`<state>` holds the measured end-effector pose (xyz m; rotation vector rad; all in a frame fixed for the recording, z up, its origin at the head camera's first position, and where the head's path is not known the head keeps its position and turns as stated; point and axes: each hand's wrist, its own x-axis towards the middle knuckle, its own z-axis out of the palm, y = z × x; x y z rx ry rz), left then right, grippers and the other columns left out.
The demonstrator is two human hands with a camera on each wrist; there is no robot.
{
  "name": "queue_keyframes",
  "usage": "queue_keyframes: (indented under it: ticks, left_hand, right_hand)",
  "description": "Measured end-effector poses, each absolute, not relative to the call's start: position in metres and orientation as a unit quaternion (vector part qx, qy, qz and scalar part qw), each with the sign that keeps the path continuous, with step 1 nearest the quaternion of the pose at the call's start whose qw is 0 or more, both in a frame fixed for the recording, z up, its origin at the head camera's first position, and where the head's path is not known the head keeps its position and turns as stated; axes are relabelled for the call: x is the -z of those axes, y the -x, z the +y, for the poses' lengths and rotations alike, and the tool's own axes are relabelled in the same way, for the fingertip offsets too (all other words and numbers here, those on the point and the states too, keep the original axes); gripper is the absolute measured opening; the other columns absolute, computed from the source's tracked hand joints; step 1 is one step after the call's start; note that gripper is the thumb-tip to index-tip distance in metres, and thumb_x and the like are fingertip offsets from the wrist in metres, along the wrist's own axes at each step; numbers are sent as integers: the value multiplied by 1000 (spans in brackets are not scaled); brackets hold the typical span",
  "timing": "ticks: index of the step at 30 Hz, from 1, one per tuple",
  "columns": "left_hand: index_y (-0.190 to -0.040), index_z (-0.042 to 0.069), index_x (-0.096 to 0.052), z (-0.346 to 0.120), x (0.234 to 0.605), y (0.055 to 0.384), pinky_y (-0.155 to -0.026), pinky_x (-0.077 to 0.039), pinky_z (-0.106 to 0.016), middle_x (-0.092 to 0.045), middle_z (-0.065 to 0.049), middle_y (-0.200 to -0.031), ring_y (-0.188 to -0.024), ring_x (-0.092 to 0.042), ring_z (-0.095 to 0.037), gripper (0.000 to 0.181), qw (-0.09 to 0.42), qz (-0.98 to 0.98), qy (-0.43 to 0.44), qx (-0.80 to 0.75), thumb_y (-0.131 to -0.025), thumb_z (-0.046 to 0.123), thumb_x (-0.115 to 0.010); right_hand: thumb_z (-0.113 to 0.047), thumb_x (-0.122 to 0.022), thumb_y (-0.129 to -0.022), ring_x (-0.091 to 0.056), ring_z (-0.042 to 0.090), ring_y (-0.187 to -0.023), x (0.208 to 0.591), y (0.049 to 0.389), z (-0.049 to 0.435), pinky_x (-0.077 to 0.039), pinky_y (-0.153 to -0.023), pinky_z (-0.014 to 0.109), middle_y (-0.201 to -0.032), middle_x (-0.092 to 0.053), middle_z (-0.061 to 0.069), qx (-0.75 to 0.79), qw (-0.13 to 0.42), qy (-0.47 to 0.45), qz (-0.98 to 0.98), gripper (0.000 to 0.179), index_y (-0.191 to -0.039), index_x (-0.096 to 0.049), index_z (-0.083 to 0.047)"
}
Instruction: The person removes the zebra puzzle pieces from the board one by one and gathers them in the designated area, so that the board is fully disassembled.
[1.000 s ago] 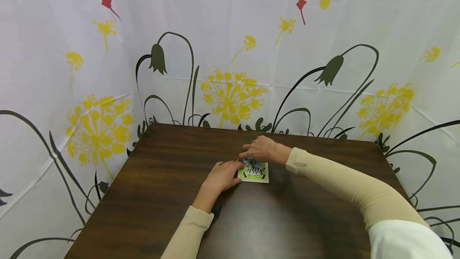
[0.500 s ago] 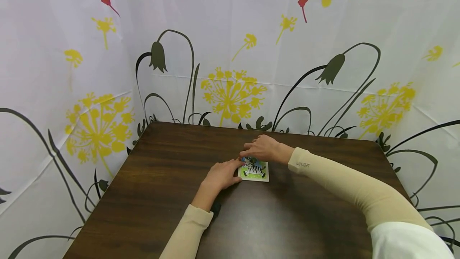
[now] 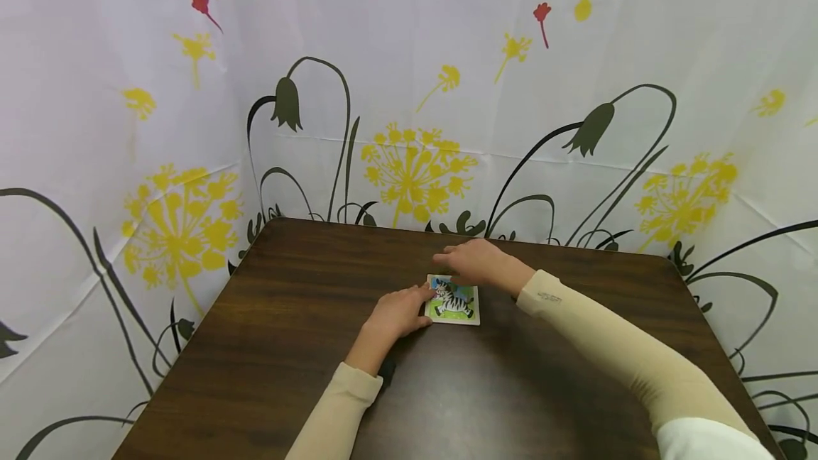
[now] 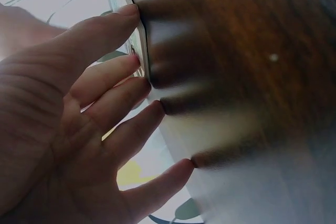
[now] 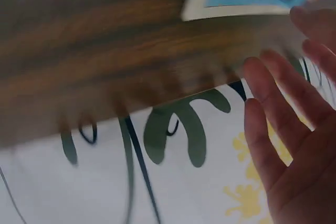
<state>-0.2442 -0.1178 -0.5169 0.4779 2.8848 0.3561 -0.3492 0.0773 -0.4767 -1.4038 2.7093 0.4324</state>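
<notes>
A small square zebra picture board (image 3: 455, 307), with a pale border and a green and blue background, lies flat on the dark wooden table. My left hand (image 3: 397, 312) rests at its left side, thumb by the near corner and a fingertip over the left edge. In the left wrist view, that hand's fingers (image 4: 131, 135) are spread, several tips down on the table and the thumb against the board's edge. Over the board's far right corner hovers my right hand (image 3: 479, 261), fingers loosely extended and holding nothing. The right wrist view shows its fingers (image 5: 273, 135) apart, beside the board's border (image 5: 236, 11).
The brown table (image 3: 307, 289) extends around the board on all sides. Behind its far edge hangs a white curtain (image 3: 396, 34) printed with yellow and grey-green flowers. A small black item (image 3: 387, 369) shows under the left wrist.
My right hand has lifted off the board's upper left part and drawn back to the right, uncovering the far left corner. My left hand stays at the left edge.
</notes>
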Motion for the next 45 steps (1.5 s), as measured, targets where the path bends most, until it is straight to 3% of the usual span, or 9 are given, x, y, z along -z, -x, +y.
queue_keyframes:
  ticks: [4,7,12,20,33,45]
  left_hand:
    - [-157,23,-59,-117,517,245,-114,-52,-55,-57,-9,-162,-147,-58,-31,62,99,975,-161,-117,-100,36,-79]
    - [-157,23,-59,-119,516,245,-115,-51,-56,-56,-10,-162,-147,-58,-32,62,99,975,-160,-121,-100,36,-79]
    - [-157,23,-59,-120,516,245,-114,-51,-58,-57,-10,-162,-145,-59,-33,62,97,975,-164,-115,-100,37,-79]
    - [-157,24,-59,-116,520,243,-113,-52,-58,-57,-9,-162,-144,-60,-32,62,95,975,-165,-117,-99,38,-79]
    - [-157,24,-59,-119,519,242,-111,-53,-58,-59,-10,-160,-141,-62,-35,63,83,974,-168,-124,-98,38,-80]
    - [-157,25,-59,-119,516,241,-110,-54,-58,-60,-12,-159,-140,-63,-35,63,86,975,-166,-123,-99,38,-80]
  right_hand:
    - [-40,-77,-101,-73,18,-85,478,349,80,-62,-73,43,-113,-78,-1,-25,85,395,914,49,-145,-63,-23]
    - [-46,-77,-101,-65,10,-76,488,347,79,-56,-66,36,-93,-72,-8,17,116,368,922,51,-145,-63,-23]
    - [-49,-76,-100,-63,10,-79,504,344,79,-51,-67,34,-95,-69,-8,70,149,339,926,49,-141,-66,-25]
    - [-48,-82,-95,-63,10,-83,515,346,84,-54,-74,36,-99,-70,-7,133,164,311,927,40,-126,-72,-25]
    - [-39,-78,-100,-60,12,-76,523,344,78,-50,-69,31,-94,-66,-3,192,160,318,915,35,-126,-69,-18]
    - [-30,-78,-101,-63,13,-78,526,346,81,-54,-71,31,-96,-70,-1,238,187,325,896,30,-126,-71,-15]
